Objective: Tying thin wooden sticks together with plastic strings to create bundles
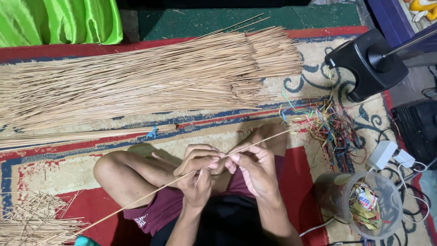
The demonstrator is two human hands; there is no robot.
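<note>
One thin palm-leaf rib point(150, 193) pinched by left hand point(198, 171) and right hand point(255, 168); large loose rib pile point(136, 77) at 11 o'clock unworked, one tied bundle point(86, 135) at 9 o'clock finished.

Bright, even light from above. Soft dark shadow on the red patterned carpet point(82, 168) beside the bent knee. Shiny glare on the green satin cloth point(59, 20). Sharp everywhere, edges slightly bent.
</note>
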